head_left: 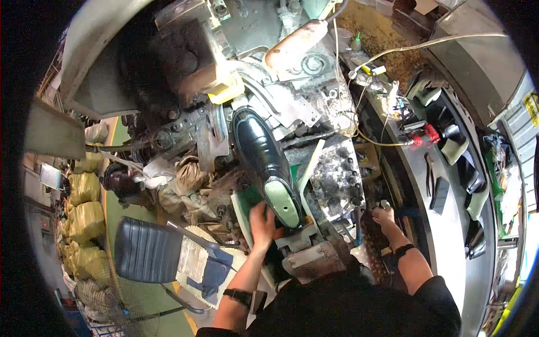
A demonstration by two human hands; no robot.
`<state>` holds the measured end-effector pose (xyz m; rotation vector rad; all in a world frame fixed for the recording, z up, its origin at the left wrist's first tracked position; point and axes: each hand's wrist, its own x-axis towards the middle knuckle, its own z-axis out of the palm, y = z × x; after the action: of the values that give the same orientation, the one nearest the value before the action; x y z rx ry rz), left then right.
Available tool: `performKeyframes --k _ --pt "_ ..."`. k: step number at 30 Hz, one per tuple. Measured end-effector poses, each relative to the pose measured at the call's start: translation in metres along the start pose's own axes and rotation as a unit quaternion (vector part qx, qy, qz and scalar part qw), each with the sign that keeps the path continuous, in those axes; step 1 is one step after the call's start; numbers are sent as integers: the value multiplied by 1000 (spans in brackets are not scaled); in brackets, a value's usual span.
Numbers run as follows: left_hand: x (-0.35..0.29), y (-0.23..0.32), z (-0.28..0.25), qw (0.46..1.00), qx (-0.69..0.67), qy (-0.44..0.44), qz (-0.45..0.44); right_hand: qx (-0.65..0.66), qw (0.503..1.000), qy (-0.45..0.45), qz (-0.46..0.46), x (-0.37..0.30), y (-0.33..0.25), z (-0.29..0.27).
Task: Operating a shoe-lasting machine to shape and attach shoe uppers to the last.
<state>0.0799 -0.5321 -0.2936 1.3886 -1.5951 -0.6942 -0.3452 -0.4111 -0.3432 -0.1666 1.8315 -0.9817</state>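
A glossy black shoe (259, 140) sits in the middle of the machine, toe pointing away from me. A pale green shoe last (280, 203) with a small hole fills its heel opening. At the left side of the heel, my left hand (263, 224) is closed against the shoe, its fingers curled and partly hidden by it. My right hand (384, 215) is closed around a lever with a round knob (384, 203), to the right of the machine. A worn metal clamp block (314, 261) lies behind the heel, close to my body.
On the right, a curved metal bench (443, 236) carries pliers (430, 174), a dark phone-like slab (439, 195) and a red-handled tool (431, 135). Several black shoes (470, 174) line a rack beyond. A black chair (147, 250) and yellow sacks (87, 213) stand left. A hose hangs across the upper right.
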Motion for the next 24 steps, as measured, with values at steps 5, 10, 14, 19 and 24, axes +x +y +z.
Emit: performKeyframes --k 5,10,14,19,24 --pt "-6 -13 6 958 114 -260 -40 72 995 -45 -60 -13 -21 -43" --pt "-27 17 -23 942 -122 -293 -110 125 987 -14 -100 -59 -46 -22" --pt "-40 111 -67 956 85 -256 -113 137 970 -24 -199 -74 -50 -18" --pt "-46 144 -188 997 -46 39 -53 6 910 -74 -409 -206 -113 14" --pt "7 205 -230 849 -507 46 -142 -162 617 -293 -713 -288 -117 56"
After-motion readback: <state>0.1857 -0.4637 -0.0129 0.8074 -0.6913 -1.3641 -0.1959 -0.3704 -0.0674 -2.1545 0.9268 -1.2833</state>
